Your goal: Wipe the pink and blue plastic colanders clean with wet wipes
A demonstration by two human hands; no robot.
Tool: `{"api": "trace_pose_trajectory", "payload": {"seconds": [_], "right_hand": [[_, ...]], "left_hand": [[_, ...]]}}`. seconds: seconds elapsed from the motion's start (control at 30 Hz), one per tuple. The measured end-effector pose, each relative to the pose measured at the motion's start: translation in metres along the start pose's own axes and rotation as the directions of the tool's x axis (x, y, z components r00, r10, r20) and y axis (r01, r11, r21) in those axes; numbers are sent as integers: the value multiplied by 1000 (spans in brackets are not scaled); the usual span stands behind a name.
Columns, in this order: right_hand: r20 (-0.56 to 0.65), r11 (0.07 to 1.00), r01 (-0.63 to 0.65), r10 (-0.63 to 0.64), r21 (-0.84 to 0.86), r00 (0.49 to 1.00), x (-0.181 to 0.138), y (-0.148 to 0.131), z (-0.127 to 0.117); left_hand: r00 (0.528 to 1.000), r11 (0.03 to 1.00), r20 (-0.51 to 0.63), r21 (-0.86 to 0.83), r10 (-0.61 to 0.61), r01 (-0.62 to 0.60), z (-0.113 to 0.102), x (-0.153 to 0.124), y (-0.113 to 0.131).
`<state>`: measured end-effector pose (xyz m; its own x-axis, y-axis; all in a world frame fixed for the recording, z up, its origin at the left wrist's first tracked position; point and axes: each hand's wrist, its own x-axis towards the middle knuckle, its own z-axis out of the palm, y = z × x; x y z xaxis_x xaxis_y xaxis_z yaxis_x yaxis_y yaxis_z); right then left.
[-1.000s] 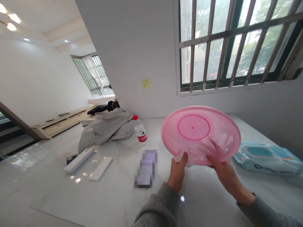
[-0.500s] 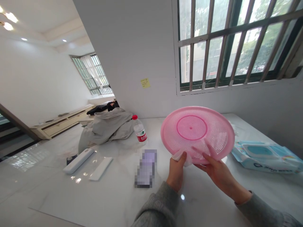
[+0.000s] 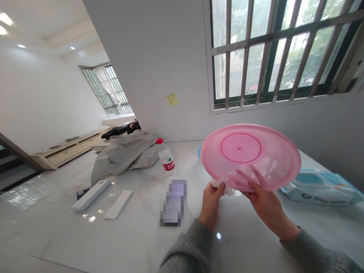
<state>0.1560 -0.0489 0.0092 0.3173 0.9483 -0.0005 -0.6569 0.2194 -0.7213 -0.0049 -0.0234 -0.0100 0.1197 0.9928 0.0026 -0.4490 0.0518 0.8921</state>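
A round pink plastic colander (image 3: 241, 172) with a mesh of small holes is held up, tilted, above the white marble-look table. My right hand (image 3: 269, 208) grips its near rim, thumb on the inside and the other fingers showing dimly through the mesh. In my left hand (image 3: 212, 203) a white wipe (image 3: 224, 185) is pinched against the colander's near-left rim. Behind the colander, part of a blue rounded object (image 3: 199, 151) peeks out; the rest is hidden. The blue wipes pack (image 3: 321, 189) lies to the right, partly covered by the colander.
A water bottle with a red cap (image 3: 165, 156) stands near the wall, beside a heap of grey cloth (image 3: 127, 151). A blurred-out phone-like object (image 3: 173, 204) lies left of my hands. Farther left are a long white case (image 3: 91, 195) and a flat white strip (image 3: 118, 204).
The colander has shifted right and its tilt has changed slightly, with both hands still on it. A blue edge now shows behind it. The view has turned slightly.
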Motion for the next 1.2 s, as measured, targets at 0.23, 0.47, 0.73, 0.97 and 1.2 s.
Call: {"api": "trace_pose_trajectory", "payload": {"seconds": [0.23,0.47,0.73,0.97,1.2], "right_hand": [[-17,997,78,-79,-25,997,2,-3,0],[31,989,40,-36,-144,999,-3,0,-2],[67,981,-45,58,-187,996,-13,6,1],[145,981,-130,151,-144,978,-15,10,1],[152,978,-189,200,-86,968,-16,18,0]], "left_hand": [[1000,999,0,36,-23,23,-4,3,-1],[1000,996,-17,-92,0,-2,0,1,2],[996,991,-59,-116,-67,60,5,0,3],[987,989,-104,-93,-120,111,7,0,3],[986,994,-163,94,-40,56,9,-6,7]]}}
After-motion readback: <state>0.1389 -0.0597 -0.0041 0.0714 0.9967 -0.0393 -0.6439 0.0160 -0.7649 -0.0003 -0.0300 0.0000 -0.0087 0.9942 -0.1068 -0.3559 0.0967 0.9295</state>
